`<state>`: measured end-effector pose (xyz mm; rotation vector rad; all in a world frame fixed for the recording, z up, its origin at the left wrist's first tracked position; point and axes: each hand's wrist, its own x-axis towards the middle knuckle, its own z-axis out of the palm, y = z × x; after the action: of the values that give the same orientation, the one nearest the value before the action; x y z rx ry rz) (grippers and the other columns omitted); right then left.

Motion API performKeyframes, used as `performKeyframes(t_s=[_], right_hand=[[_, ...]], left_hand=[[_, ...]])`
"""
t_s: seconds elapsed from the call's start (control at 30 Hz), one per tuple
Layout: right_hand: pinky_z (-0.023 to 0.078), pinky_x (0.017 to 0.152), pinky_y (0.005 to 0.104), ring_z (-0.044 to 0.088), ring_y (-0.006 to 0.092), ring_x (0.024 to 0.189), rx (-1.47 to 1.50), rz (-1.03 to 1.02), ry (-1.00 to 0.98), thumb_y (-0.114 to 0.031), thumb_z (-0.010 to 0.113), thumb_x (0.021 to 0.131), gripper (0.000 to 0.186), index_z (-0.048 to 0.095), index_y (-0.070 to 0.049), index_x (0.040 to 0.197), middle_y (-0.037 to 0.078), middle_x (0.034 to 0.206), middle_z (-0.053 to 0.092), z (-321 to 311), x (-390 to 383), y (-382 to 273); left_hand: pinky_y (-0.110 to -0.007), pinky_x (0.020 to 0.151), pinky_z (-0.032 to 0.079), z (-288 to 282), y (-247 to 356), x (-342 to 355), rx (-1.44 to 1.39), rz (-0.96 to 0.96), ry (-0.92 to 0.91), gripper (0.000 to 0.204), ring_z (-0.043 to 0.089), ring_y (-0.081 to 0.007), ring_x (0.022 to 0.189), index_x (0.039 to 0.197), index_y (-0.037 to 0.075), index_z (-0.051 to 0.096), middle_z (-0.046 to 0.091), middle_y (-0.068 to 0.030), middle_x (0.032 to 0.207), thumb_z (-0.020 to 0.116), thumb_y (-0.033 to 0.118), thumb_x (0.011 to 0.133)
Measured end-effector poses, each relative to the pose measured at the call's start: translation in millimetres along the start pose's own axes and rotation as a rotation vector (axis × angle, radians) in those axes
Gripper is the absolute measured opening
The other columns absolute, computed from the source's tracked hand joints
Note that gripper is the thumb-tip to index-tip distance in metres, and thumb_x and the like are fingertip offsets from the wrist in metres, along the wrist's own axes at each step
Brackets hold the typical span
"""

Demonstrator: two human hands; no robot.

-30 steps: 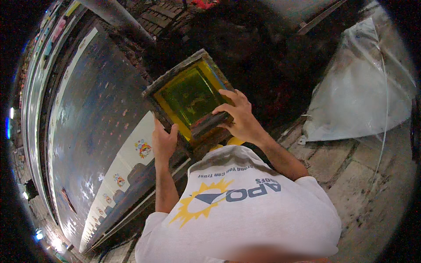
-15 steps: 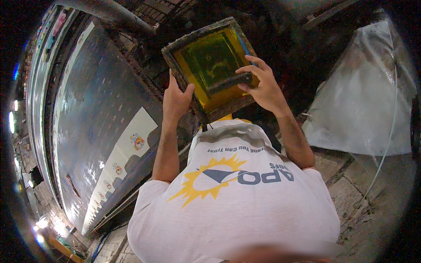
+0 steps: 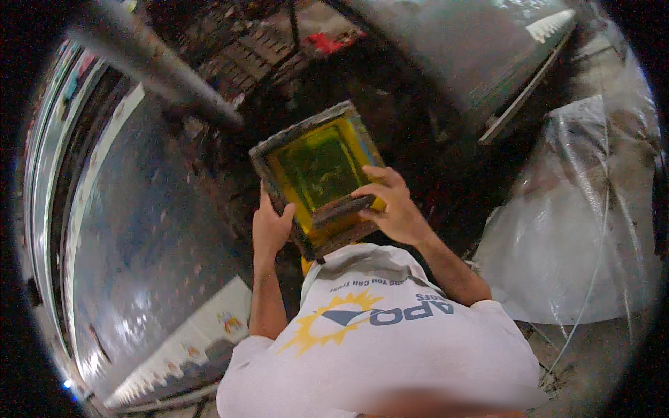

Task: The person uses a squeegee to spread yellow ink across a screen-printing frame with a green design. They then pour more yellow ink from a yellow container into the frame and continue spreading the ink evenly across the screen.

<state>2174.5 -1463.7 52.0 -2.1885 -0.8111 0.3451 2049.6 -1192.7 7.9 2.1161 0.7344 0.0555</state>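
Near the middle of the view, I hold a square screen-printing frame [image 3: 319, 161] with dark worn edges and translucent yellow mesh round a green centre. My left hand [image 3: 272, 226] grips its left side, thumb on the front. My right hand [image 3: 390, 209] is curled at the lower right, on the frame and a dark squeegee-like bar [image 3: 338, 210] lying across the mesh. Behind the frame is a dark area whose details I cannot make out.
A long grey table [image 3: 125, 230] at left carries cream pieces with colourful prints [image 3: 202, 341]. A second table [image 3: 446, 42] is upper right. A round pole [image 3: 174, 70] slants in from upper left. A translucent plastic sheet [image 3: 550, 251] and thin cord lie right. A red item [image 3: 324, 42] is at top.
My view has shifted, showing more of the table at upper right. Since half a second ago the frame and both hands sit lower in view, still held together.
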Motion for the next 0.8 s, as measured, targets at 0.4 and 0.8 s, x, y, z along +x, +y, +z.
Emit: performKeyframes(t_s=[0.4,0.8], right_hand=[[0.019,0.131,0.0624,0.034,0.0405,0.154,0.062,0.025,0.004,-0.018,0.091,0.084,0.041,0.075,-0.023,0.121,0.01,0.157,0.052,8.8,190.0,-46.5],[0.022,0.129,0.0626,0.043,0.0351,0.151,0.016,0.053,0.116,-0.022,0.093,0.079,0.043,0.076,-0.024,0.119,0.012,0.151,0.058,6.3,257.6,-55.3]], left_hand=[[-0.046,0.076,0.057,-105.2,18.9,198.0,0.144,0.103,-0.011,0.082,0.077,-0.0374,0.085,0.164,-0.004,0.033,0.077,-0.0249,0.099,0.069,0.024,0.095],[-0.055,0.083,0.056,-123.8,42.7,300.0,0.192,0.118,-0.113,0.072,0.073,-0.0503,0.094,0.154,-0.006,0.044,0.075,-0.0319,0.101,0.067,0.028,0.095]])
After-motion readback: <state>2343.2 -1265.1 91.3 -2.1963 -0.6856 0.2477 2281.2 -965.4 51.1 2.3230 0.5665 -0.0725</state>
